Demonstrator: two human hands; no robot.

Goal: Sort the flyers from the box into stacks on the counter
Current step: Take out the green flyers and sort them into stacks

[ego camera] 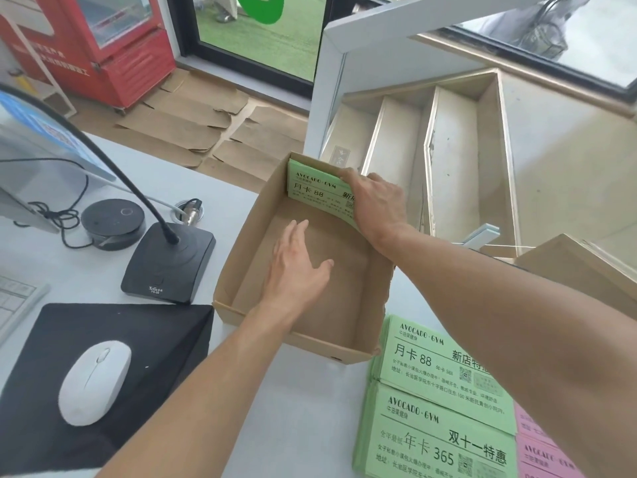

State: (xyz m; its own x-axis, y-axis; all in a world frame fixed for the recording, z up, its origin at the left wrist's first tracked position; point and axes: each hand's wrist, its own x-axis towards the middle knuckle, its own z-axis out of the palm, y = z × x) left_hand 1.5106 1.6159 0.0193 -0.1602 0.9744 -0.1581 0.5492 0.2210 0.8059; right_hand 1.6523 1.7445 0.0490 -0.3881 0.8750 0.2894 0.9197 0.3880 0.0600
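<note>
- The box [303, 270] sits on the counter [193, 181] with its open top facing up, nearly emptied; its bare floor shows, so most of the sorting looks done.
- The last flyers [317, 193] in the box stand on edge against the far wall, probably because that is where the remainder leaned as the rest came out.
- The right hand [374, 205] reaches over the far right corner and grips that bundle: fingers curl over its top edge, and the palm covers its right end. The thumb is hidden, so how deep the pinch goes cannot be told.
- The left hand [298, 260] hovers inside the box, just near of the bundle, fingers straight and spread, holding nothing. It seems poised to support the bundle or steady the box; whether it touches the floor is unclear.
- Near of the right forearm, outside the box, lie two green stacks [434, 391], one overlapping the other, kept apart by print.
- A pink stack [541, 453] lies just right of them.
</note>
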